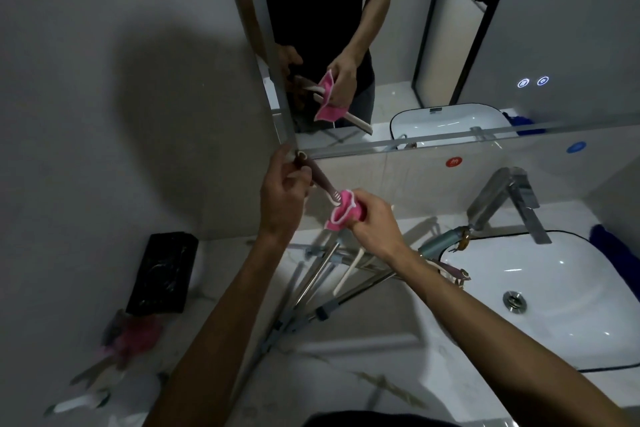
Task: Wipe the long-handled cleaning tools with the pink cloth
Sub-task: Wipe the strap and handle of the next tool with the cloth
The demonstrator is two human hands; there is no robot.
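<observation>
Above the marble counter [349, 371], held one long-handled tool [323, 184] slanted, close to the lower corner of the mirror [450, 45]. Gripped its brown upper end with the left hand [282, 196], fingers curled around the handle. Wrapped the pink cloth [343, 210] around the shaft lower down, clamped there by the right hand [372, 224], fingers closed on the cloth and on the tool inside it. Pale lower part of the shaft [349, 269] came out below the right hand and pointed down toward the counter. Under the hands lay several more long tools [304, 291] with metal and grey handles, crossed over each other on the counter, some ends resting at the rim of the white sink [588, 360]. Stood behind the sink a chrome faucet [502, 201]. Lay on the left of the counter a black box [162, 274], and near it something pink and blurred [133, 336], not possible to identify.
</observation>
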